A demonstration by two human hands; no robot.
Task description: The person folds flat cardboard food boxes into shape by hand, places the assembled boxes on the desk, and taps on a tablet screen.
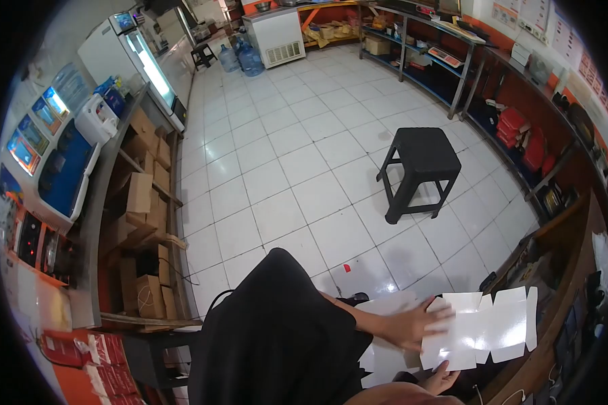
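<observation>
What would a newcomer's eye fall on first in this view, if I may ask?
Probably the black stool, standing alone on the pale tiled floor. Next, the shiny white cardboard at lower right, with the person's hands on it, then the lit fridge at upper left.

No writing is showing legibly: print on wall-mounted white paper sheets (pixel 566 42) and stacked red-and-white packets (pixel 113 379) is looking too blurred.
</observation>
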